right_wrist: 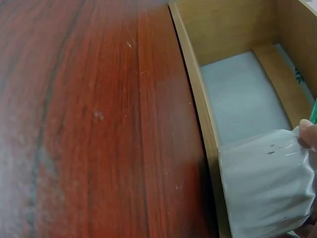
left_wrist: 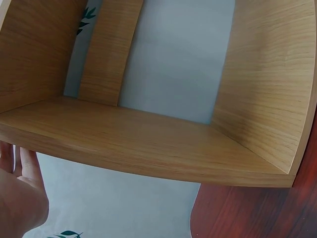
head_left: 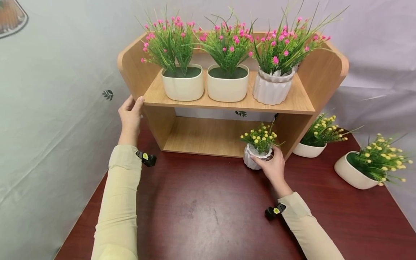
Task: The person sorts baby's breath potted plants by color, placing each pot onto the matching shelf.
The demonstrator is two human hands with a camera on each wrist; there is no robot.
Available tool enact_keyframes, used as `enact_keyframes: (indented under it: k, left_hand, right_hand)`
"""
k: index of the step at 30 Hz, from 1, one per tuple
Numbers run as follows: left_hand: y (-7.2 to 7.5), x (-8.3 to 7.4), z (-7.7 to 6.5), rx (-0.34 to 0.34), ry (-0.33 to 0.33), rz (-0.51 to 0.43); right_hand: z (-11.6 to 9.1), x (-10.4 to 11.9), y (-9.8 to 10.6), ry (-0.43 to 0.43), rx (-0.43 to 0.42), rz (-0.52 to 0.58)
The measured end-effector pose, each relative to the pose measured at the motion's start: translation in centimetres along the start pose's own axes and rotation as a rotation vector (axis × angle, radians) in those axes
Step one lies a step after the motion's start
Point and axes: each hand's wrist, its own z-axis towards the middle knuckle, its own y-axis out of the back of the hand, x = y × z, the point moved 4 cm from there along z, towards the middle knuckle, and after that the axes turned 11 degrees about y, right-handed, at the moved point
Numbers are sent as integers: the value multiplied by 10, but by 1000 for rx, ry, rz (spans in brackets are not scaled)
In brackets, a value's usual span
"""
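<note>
A two-tier wooden shelf [head_left: 204,137] stands on the dark red table. My left hand [head_left: 130,115] holds the shelf's left side panel near the upper board; in the left wrist view part of that hand [left_wrist: 22,198] shows against the panel's outer face. With thumb and fingers my right hand [head_left: 273,166] grips a small white fluted pot [head_left: 251,160] of yellow flowers, at the right front of the lower tier. The right wrist view shows the fluted pot [right_wrist: 267,183] by the shelf's front edge, fingertips at its rim; most of that hand is out of frame.
On the upper tier stand two cream pots [head_left: 183,86] and a white fluted pot [head_left: 272,88], all with pink flowers. Right of the shelf, one cream pot [head_left: 310,150] of yellow flowers sits on the table; another cream pot [head_left: 354,173] is tilted. A fabric backdrop [head_left: 58,108] hangs behind.
</note>
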Motion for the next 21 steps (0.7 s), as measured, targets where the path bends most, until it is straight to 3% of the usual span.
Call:
enact_keyframes:
  k: [7,21]
  left_hand:
    - [0,0,0,9,17,-29]
    - [1,2,2,-5,5,1]
  right_hand:
    - [3,5,-2,-16,13,-93]
    - [12,17,-6,-5,219,-147]
